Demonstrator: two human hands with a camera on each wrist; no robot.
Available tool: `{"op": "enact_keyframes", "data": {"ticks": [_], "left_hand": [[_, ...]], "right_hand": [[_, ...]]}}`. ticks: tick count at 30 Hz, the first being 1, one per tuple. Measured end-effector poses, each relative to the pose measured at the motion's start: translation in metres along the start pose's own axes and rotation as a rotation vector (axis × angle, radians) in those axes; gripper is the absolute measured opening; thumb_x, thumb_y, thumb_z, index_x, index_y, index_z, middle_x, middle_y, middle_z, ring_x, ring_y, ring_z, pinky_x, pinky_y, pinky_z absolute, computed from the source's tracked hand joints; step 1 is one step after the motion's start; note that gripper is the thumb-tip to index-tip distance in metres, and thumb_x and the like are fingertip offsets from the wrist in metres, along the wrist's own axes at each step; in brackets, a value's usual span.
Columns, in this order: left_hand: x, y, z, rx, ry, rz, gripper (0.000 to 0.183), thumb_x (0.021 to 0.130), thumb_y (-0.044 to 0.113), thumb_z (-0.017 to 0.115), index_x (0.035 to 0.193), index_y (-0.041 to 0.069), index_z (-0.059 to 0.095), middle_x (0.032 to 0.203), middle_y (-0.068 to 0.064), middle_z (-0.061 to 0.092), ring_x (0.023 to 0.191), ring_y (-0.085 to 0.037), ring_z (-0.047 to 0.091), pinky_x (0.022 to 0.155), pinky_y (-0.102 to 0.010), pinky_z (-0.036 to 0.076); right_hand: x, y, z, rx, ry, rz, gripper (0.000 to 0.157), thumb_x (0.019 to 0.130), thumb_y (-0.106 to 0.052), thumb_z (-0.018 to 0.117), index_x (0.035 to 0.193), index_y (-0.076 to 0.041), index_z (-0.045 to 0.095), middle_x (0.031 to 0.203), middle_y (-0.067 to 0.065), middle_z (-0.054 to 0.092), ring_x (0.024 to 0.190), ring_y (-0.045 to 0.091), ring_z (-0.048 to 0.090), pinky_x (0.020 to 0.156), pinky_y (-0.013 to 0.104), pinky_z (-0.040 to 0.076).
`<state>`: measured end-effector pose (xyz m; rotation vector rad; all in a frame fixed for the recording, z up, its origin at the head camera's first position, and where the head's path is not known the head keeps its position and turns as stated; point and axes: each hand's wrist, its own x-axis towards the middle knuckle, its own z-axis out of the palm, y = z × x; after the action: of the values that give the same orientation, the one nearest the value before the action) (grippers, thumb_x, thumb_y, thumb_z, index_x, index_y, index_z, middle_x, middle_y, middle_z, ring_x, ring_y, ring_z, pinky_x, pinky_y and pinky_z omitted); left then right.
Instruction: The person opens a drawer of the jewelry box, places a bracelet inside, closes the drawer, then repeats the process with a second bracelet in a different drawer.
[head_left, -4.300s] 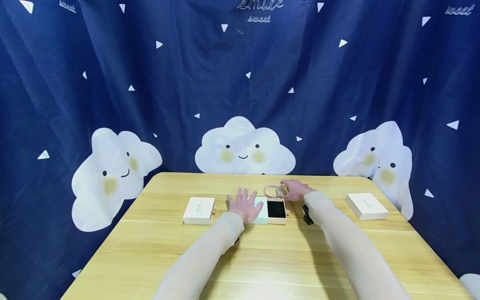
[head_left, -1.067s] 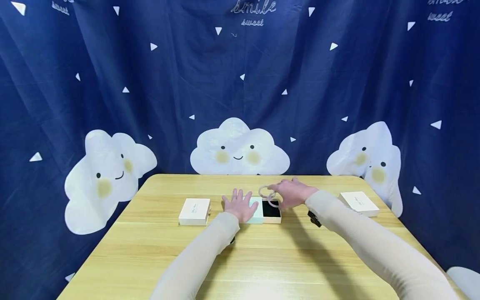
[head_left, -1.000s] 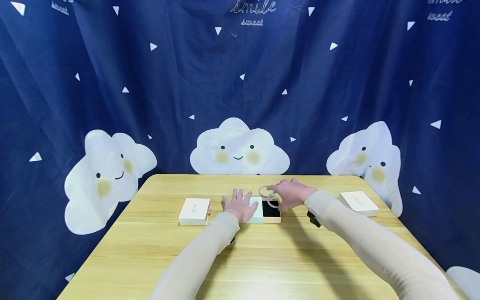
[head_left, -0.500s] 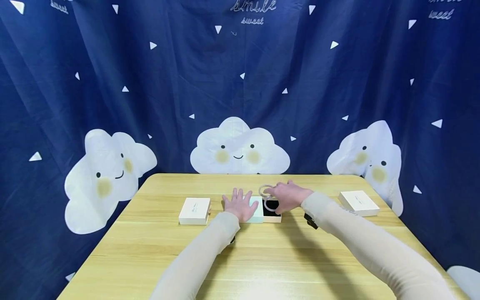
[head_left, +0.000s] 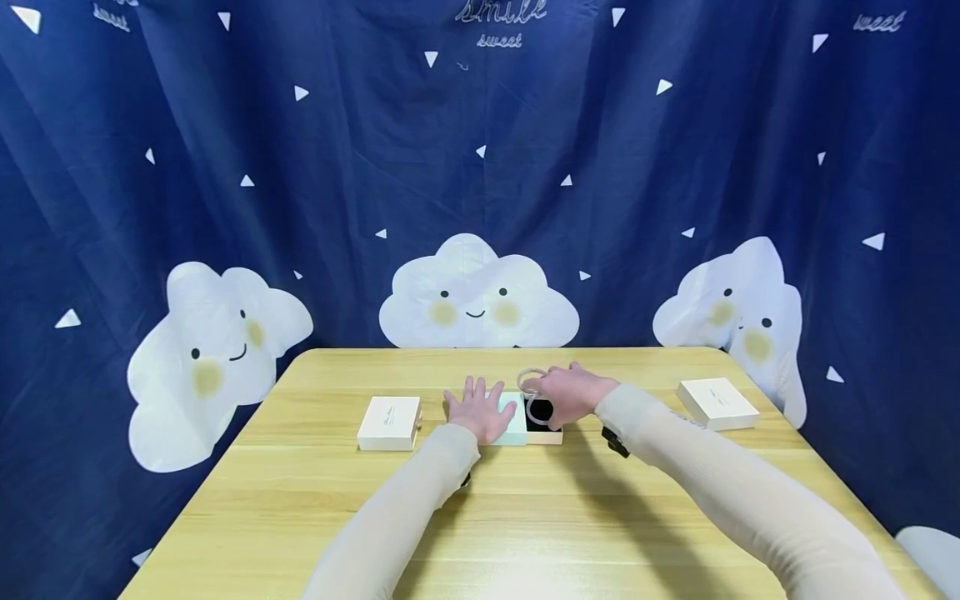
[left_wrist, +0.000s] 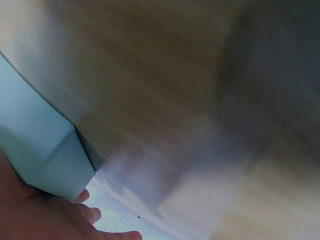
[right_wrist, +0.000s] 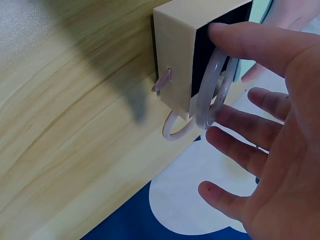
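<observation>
My left hand [head_left: 478, 415] rests with spread fingers on the mint-green sleeve [head_left: 516, 427] of a small jewellery box. A pale drawer [right_wrist: 178, 50] with a black lining sticks out of the sleeve's right side, its ribbon pull tab [right_wrist: 162, 80] facing right. Thumb and fingers of my right hand [head_left: 567, 393] pinch a pale, translucent bangle [right_wrist: 210, 92], tilted over the drawer's opening. Behind the box a second bangle [head_left: 522, 375] lies on the table; the right wrist view shows part of this pinkish ring [right_wrist: 176, 134] past the drawer's corner.
A closed white box [head_left: 390, 421] stands left of my left hand. Another white box [head_left: 718, 402] sits toward the table's right edge. Behind the wooden table [head_left: 495, 517] hangs a dark blue curtain [head_left: 480, 108] with white clouds.
My right hand has picked up one of the two bangles behind the box and brought it over the drawer, moving slightly left and down lately. The left hand stays on the sleeve.
</observation>
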<state>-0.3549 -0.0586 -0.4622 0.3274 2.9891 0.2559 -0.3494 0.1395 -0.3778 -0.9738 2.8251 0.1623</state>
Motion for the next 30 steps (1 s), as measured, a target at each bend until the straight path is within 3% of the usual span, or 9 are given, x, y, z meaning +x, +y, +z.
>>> {"op": "enact_keyframes", "data": {"ticks": [7, 14, 20, 30], "left_hand": [[-0.006, 0.001, -0.004, -0.012, -0.004, -0.007, 0.069, 0.102, 0.065, 0.018, 0.162, 0.030, 0.023, 0.169, -0.010, 0.019, 0.157, -0.035, 0.006, 0.116, -0.075, 0.008], [-0.009, 0.003, -0.006, -0.021, 0.006, 0.001, 0.067, 0.103, 0.061, 0.020, 0.161, 0.028, 0.026, 0.168, -0.012, 0.022, 0.157, -0.036, 0.009, 0.116, -0.075, 0.010], [-0.003, 0.001, -0.001, -0.007, -0.013, 0.000, 0.070, 0.102, 0.065, 0.017, 0.162, 0.030, 0.022, 0.169, -0.010, 0.018, 0.157, -0.036, 0.005, 0.115, -0.076, 0.008], [-0.013, 0.005, -0.012, -0.021, -0.004, -0.002, 0.067, 0.103, 0.062, 0.021, 0.161, 0.028, 0.026, 0.168, -0.011, 0.021, 0.157, -0.036, 0.009, 0.116, -0.074, 0.011]], "right_hand": [[0.006, -0.003, 0.003, -0.008, 0.000, -0.013, 0.071, 0.074, -0.028, 0.086, 0.139, -0.022, 0.056, 0.139, 0.003, 0.062, 0.121, 0.028, 0.061, 0.099, 0.070, 0.042], [0.008, -0.010, 0.001, 0.022, -0.011, -0.010, 0.076, 0.077, -0.027, 0.085, 0.146, -0.021, 0.052, 0.149, 0.004, 0.054, 0.137, 0.029, 0.051, 0.103, 0.073, 0.038], [0.011, -0.010, 0.004, 0.032, -0.015, -0.025, 0.079, 0.078, -0.031, 0.087, 0.147, -0.020, 0.051, 0.151, 0.003, 0.051, 0.138, 0.028, 0.050, 0.103, 0.071, 0.040], [0.014, -0.009, 0.004, 0.067, -0.047, -0.032, 0.078, 0.082, -0.035, 0.084, 0.149, -0.017, 0.049, 0.151, 0.005, 0.051, 0.136, 0.027, 0.051, 0.103, 0.067, 0.043]]}}
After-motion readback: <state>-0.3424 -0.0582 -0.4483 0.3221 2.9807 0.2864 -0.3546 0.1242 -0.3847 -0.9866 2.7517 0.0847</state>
